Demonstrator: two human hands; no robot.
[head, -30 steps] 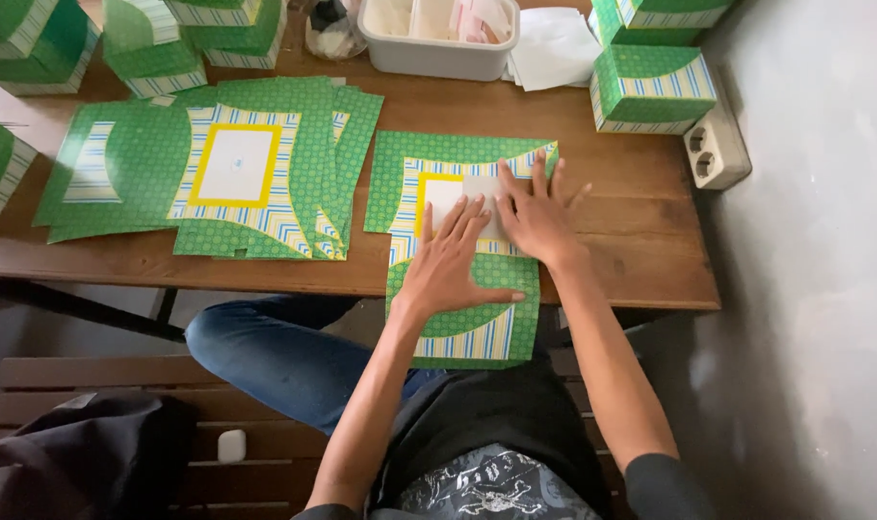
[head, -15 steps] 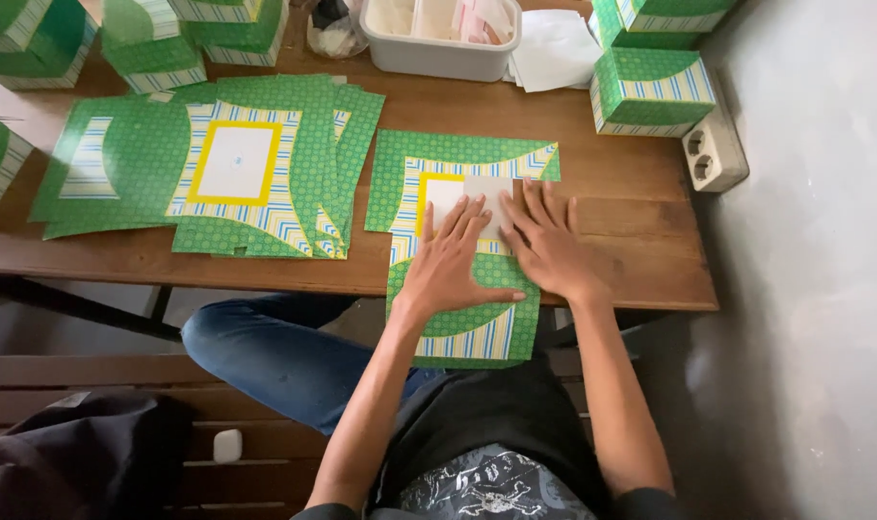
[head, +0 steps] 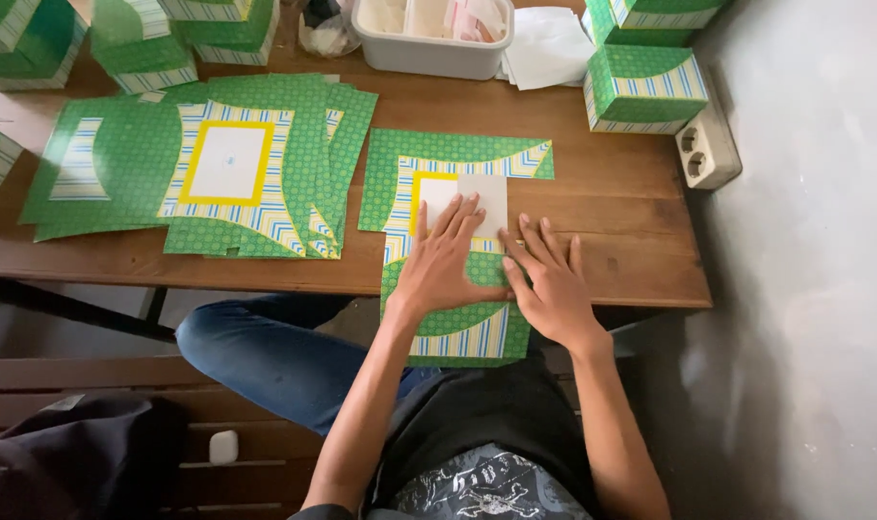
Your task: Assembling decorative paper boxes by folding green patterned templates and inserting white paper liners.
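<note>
While both hands are laid flat at lower centre of the frame, a green box blank (head: 455, 154) is pressed onto the worktop (head: 612, 202). Left hand (head: 443, 265) and right hand (head: 551, 286) have fingers spread, pinching nothing. Creasing seems in hand; next, a flap would need lifting along its fold. A stack of blanks (head: 120, 173) lies left.

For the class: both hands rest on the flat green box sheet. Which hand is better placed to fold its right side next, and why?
Probably the right hand. It lies flat along the right edge of the box sheet, beside the flap. The left hand presses the sheet's middle by the white square, so it can pin the sheet down.
</note>
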